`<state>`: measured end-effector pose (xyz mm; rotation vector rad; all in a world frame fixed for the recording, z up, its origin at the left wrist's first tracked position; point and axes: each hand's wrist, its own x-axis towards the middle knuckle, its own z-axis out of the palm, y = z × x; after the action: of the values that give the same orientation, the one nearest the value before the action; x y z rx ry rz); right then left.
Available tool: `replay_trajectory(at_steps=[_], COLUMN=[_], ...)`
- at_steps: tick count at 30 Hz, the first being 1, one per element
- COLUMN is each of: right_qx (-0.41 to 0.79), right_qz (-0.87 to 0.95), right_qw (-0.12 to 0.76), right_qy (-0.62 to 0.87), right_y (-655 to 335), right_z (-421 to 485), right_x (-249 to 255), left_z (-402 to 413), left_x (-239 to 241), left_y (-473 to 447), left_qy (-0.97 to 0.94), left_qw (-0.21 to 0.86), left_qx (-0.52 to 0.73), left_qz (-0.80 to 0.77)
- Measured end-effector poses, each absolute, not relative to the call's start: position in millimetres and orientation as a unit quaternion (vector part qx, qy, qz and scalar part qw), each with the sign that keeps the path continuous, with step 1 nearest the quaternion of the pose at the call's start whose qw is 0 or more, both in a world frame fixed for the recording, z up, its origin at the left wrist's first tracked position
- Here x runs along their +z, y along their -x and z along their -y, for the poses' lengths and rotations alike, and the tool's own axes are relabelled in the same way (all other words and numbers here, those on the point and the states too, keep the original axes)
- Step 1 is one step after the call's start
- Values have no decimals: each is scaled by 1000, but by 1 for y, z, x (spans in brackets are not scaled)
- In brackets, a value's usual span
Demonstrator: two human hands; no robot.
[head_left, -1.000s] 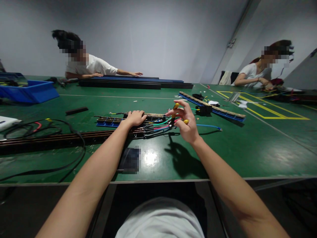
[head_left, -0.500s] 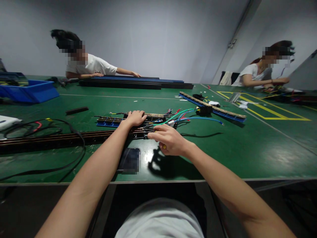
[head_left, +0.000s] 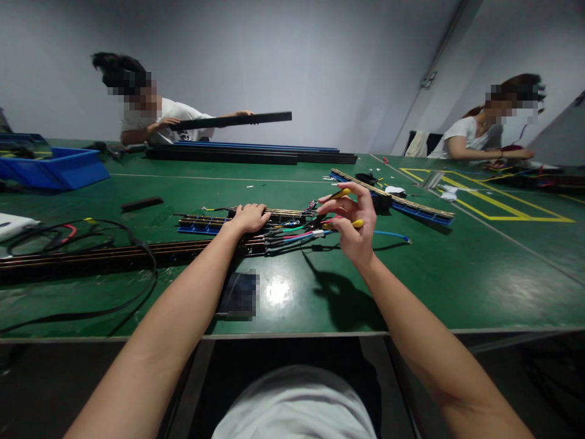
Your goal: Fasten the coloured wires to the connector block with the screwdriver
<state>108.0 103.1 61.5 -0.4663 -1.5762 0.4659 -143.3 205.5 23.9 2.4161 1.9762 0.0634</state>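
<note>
My left hand [head_left: 249, 218] lies palm down, fingers spread, pressing on a short rail with brass-coloured strips [head_left: 289, 214]. In my right hand [head_left: 356, 222] is a pair of pliers with yellow handles [head_left: 338, 195]. The handles are spread apart, and the dark jaws point left over a bundle of wires. Whether the jaws touch a wire I cannot tell. Red, green and blue wires [head_left: 295, 237] run from the end of a long dark rail [head_left: 183, 250]. One blue wire [head_left: 390, 235] reaches right, past my right hand, to a bare-looking tip.
A phone [head_left: 240, 296] lies near the front edge below my left hand. Black cable [head_left: 148, 277] loops at left, by a blue bin [head_left: 73, 167]. Another blue rail [head_left: 425, 212] lies at right. Two people work across the green table [head_left: 457, 274]; one holds a black bar [head_left: 269, 117].
My right hand has moved up and right from the rail's end with the pliers, whose handles now show spread. My left hand has stayed put. The person opposite has lifted a black bar.
</note>
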Motion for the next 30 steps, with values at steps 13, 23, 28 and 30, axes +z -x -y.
replay_trajectory(at_steps=[13, 23, 28, 30], right_qx=[290, -120, -41, 23], right_qz=[699, 933, 876, 826], right_qw=[586, 312, 430, 508], right_qy=[290, 134, 215, 243], right_y=[-113, -80, -85, -92], right_z=[-133, -98, -97, -99], right_x=[44, 34, 37, 42], left_z=[-205, -199, -200, -201], left_x=[23, 28, 27, 27], left_y=[143, 141, 141, 142], left_qy=[-776, -769, -769, -770], left_qw=[8, 4, 5, 8], left_qx=[23, 20, 18, 19], left_qz=[-630, -639, -639, -638])
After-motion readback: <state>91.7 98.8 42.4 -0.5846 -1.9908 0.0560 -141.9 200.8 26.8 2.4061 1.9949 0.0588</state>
